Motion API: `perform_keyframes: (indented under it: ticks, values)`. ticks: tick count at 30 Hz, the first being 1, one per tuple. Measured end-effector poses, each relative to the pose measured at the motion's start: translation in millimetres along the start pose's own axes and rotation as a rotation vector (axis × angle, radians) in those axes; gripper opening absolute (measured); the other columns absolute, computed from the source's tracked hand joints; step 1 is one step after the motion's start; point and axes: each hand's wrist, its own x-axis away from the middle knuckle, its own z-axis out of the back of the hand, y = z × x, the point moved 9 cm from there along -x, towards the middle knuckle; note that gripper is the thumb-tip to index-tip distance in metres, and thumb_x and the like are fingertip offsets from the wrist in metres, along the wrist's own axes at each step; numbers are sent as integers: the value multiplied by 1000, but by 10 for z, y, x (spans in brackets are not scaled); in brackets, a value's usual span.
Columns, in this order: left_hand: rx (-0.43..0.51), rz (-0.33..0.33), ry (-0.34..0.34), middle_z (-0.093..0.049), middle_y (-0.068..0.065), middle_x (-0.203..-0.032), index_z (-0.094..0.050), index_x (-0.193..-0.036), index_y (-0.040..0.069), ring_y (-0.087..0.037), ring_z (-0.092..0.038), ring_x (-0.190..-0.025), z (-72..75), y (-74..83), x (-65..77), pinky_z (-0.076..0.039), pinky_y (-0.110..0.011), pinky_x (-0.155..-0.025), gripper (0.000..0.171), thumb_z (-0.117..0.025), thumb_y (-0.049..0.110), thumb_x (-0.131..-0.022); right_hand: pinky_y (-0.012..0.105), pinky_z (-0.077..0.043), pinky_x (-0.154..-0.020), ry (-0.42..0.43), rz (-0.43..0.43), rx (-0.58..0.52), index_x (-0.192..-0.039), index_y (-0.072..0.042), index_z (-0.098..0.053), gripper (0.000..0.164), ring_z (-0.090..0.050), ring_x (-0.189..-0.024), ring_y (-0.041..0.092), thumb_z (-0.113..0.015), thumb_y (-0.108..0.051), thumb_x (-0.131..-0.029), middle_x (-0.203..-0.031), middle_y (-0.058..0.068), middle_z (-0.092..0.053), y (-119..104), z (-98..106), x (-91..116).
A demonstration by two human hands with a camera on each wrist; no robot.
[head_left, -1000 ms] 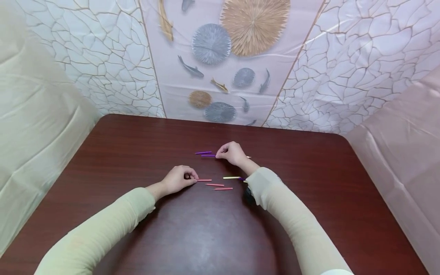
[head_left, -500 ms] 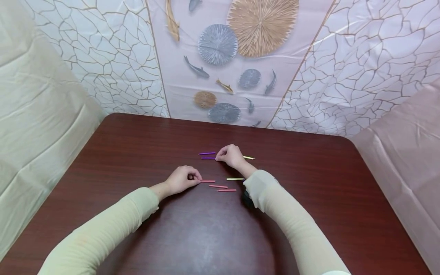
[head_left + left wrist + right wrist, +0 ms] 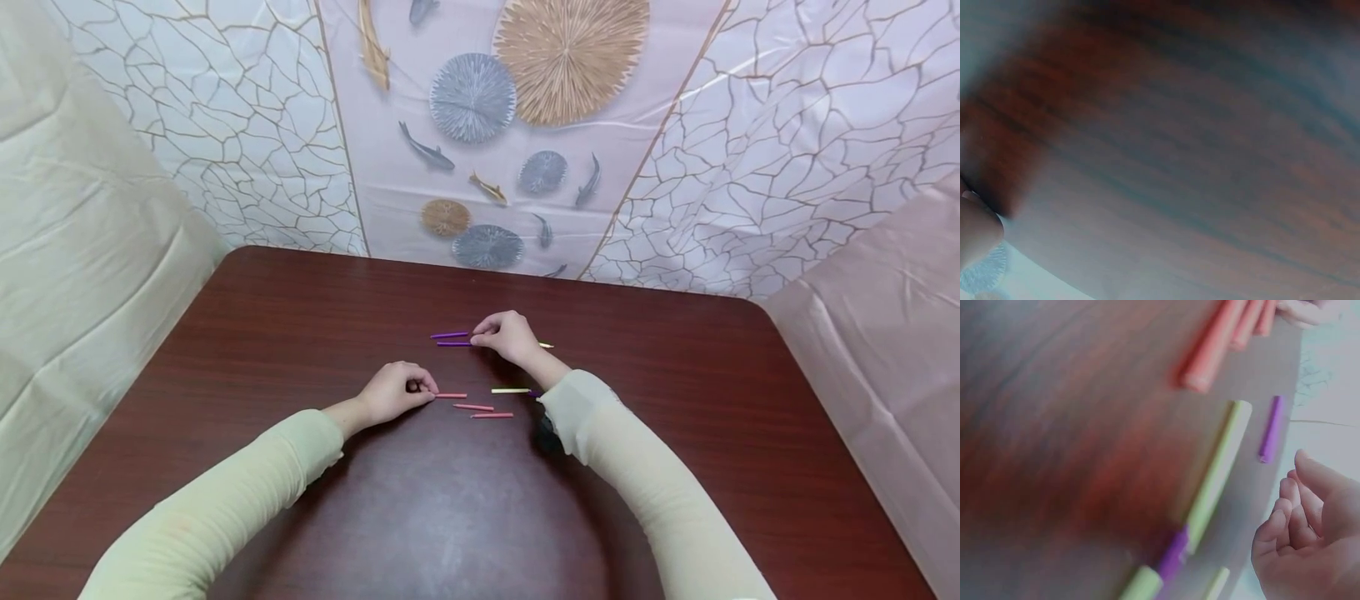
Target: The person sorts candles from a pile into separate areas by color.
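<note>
My left hand [image 3: 393, 392] pinches the left end of a thin red stick [image 3: 452, 396], lying above two more red sticks [image 3: 474, 407]. Thumb and index finger of my right hand [image 3: 510, 336] stand slightly apart at the right end of a purple stick [image 3: 453, 344]. A second purple stick [image 3: 449, 335] lies just behind it. In the right wrist view, the right hand [image 3: 1310, 531] has loosely bent fingers, with a visible purple stick [image 3: 1271, 430] apart from them. Only a fingertip [image 3: 979, 228] shows in the left wrist view.
A yellow-green stick [image 3: 510, 391] lies near the right forearm, touching a purple stick [image 3: 1172, 556]. Another yellow-green stick [image 3: 1142, 584] adjoins that one. One more yellow-green stick [image 3: 547, 345] is partly behind the right wrist. Patterned cloth [image 3: 262, 125] hangs behind the dark wooden table [image 3: 337, 308].
My right fingertips have parted a little and drawn slightly right, off the purple stick's end. The left hand keeps its grip on the red stick. The head view has shifted a bit.
</note>
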Motion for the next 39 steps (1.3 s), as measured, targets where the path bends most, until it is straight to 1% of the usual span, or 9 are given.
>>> perform_keyframes:
  ticks: [5, 9, 14, 20, 25, 28, 31, 36, 39]
  values:
    - [-2, -1, 5, -65, 3, -77, -70, -82, 10, -7, -53, -74, 11, -4, 0, -43, -23, -70, 4, -68, 14, -83, 21, -42, -65, 18, 57, -44, -89, -6, -74, 16, -54, -69, 12, -74, -19, -79, -79, 8, -70, -75, 227, 128]
    - [-3, -9, 9, -65, 3, -77, -70, -82, 9, -7, -53, -74, 18, -5, 2, -44, -23, -71, 4, -69, 13, -82, 25, -43, -68, 17, 74, -92, -90, -4, -73, 16, -55, -72, 14, -73, -16, -79, -80, 9, -69, -56, 416, 275]
    - [-4, -9, 10, -64, 3, -77, -70, -82, 9, -7, -53, -74, 14, -10, 8, -43, -23, -70, 5, -69, 14, -82, 24, -42, -66, 22, 61, -126, -89, -2, -72, 16, -52, -70, 12, -73, -14, -79, -76, 6, -68, 90, 585, 474]
    - [-4, -8, 5, -64, 3, -76, -70, -82, 9, -7, -53, -74, -6, -10, 4, -43, -23, -71, 3, -69, 13, -82, 21, -41, -62, 25, 31, -145, -90, 1, -71, 18, -50, -67, 10, -73, -13, -79, -70, 0, -64, 352, 708, 741]
    - [-2, -17, 8, -64, 3, -76, -70, -82, 8, -7, -53, -73, -12, 3, -8, -44, -23, -70, 4, -69, 13, -82, 21, -43, -56, 9, 6, -169, -92, 3, -70, 19, -50, -61, 7, -72, -11, -80, -71, 1, -65, 606, 725, 940]
    - [0, -21, 10, -63, 3, -75, -69, -82, 7, -7, -53, -73, -10, 10, -9, -44, -23, -70, 6, -69, 13, -82, 23, -45, -53, -5, -31, -197, -92, 4, -70, 19, -52, -58, 8, -72, -10, -80, -70, -1, -64, 759, 697, 1034]
    - [4, -23, 10, -63, 2, -75, -69, -82, 5, -6, -52, -72, -6, 11, -4, -44, -22, -69, 8, -69, 14, -82, 23, -45, -54, -16, -45, -206, -92, 4, -70, 20, -53, -58, 8, -73, -11, -79, -69, -3, -64, 873, 660, 1099]
    - [14, -24, 10, -63, 2, -74, -69, -82, 5, -6, -52, -72, -12, 20, -5, -43, -22, -69, 7, -69, 13, -82, 19, -43, -58, -10, -53, -160, -90, 1, -71, 20, -52, -62, 4, -75, -14, -77, -71, -1, -65, 1012, 640, 1186]
    - [17, -26, 9, -63, 2, -75, -70, -82, 6, -6, -52, -72, -15, 28, -7, -43, -22, -69, 5, -69, 11, -82, 19, -43, -59, -11, -39, -121, -87, -1, -72, 18, -51, -62, 3, -76, -15, -76, -71, 1, -65, 1045, 630, 1215]
